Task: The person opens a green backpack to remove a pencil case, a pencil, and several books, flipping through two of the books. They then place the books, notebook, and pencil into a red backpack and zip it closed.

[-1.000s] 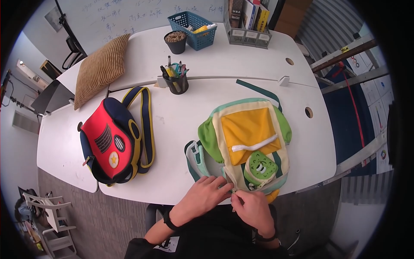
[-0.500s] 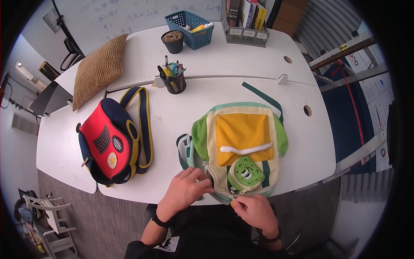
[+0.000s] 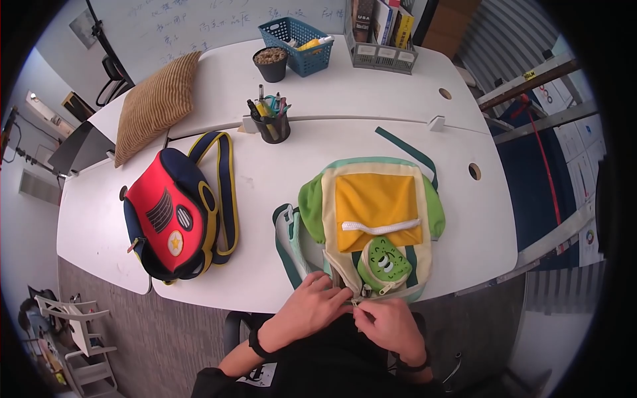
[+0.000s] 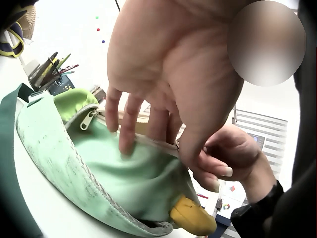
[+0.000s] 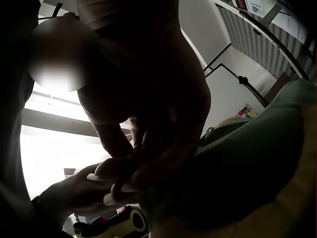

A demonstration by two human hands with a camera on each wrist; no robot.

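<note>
A green, cream and yellow backpack (image 3: pixel 378 192) lies on the table with its bottom end at the near edge, a green face pouch (image 3: pixel 385 264) on its front. My left hand (image 3: pixel 312 306) pinches the zipper edge at the near left corner. Right beside it my right hand (image 3: pixel 391 325) pinches the same edge by the zipper. In the left wrist view a zipper pull (image 4: pixel 88 120) hangs at the far end of the bag's mint side (image 4: pixel 133 168), and the left fingers (image 4: pixel 128 124) lie along the seam. The right wrist view is dark; both hands' fingertips nearly meet there.
A red and navy backpack (image 3: pixel 169 215) lies at the left. Behind stand a pen cup (image 3: pixel 273 126), a potted plant (image 3: pixel 271 66), a blue basket (image 3: pixel 312 60) and a grey book crate (image 3: pixel 381 58). A tan cushion (image 3: pixel 156 106) leans at the back left.
The backpack shifted left and then slightly back right. My left hand moved away from the right one and has come back beside it at the zipper edge.
</note>
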